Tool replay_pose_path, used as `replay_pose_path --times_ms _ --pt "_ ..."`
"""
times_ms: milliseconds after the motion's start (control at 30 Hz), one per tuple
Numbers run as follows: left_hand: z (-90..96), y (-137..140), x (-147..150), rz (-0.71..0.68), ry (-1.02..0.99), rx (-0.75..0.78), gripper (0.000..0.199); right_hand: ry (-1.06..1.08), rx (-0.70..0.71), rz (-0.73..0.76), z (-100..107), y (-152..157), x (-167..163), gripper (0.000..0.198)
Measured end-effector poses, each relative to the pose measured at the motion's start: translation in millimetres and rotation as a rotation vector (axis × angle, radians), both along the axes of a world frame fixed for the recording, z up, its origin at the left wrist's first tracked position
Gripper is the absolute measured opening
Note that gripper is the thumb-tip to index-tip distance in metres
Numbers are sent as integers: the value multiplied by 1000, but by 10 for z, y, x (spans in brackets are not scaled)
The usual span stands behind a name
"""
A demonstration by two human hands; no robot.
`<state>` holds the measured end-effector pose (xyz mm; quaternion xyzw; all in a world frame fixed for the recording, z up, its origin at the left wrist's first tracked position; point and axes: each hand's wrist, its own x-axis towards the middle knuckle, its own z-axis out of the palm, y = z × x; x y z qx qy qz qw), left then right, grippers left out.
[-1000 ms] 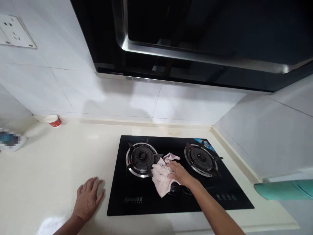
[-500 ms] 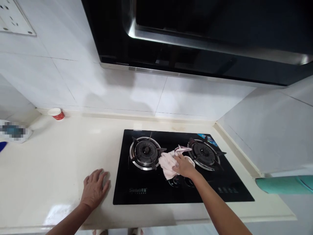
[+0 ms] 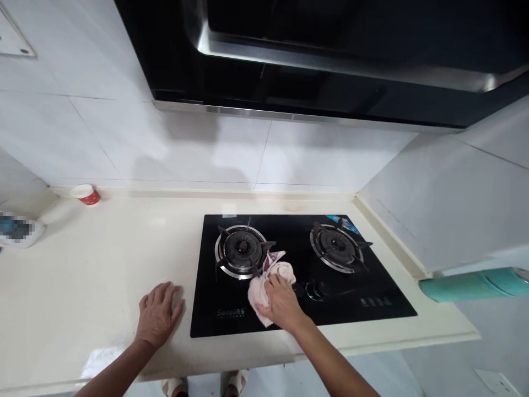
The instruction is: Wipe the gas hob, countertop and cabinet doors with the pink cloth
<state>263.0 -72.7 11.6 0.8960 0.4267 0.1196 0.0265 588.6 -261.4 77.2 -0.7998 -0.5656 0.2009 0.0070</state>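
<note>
Cloth (image 3: 257,293) at 5 o'clock from the left burner (image 3: 243,246) is pinched in my right hand (image 3: 281,300), left hand (image 3: 157,314) fingers slightly spread; wiping appears unfinished, coverage unclear.

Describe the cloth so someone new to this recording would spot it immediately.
Find the black stove set in the pale counter. Toward its front, beside the left burner, a crumpled cloth lies under the right hand. Its pale pink folds, with a purple patch at the far end, set it apart from the dark burner and knobs nearby.
</note>
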Motion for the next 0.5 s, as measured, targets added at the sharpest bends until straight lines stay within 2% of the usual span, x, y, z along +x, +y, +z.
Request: replay_pose_path --times_ms 100,167,300,400,500 --pt "-8 6 1 3 8 18 42 69 32 29 -71 -223 -260 73" --pt "-23 13 -3 -2 15 34 43 128 62 12 -141 -414 -339 66" --pt "-42 24 -12 -6 19 48 43 145 91 -107 -239 -904 -184 59" --pt "-34 24 -6 -2 24 47 44 145 -32 -326 -206 -1381 105 57" --pt "-27 22 1 1 19 43 44 284 -289 -503 -79 -1925 384 51"
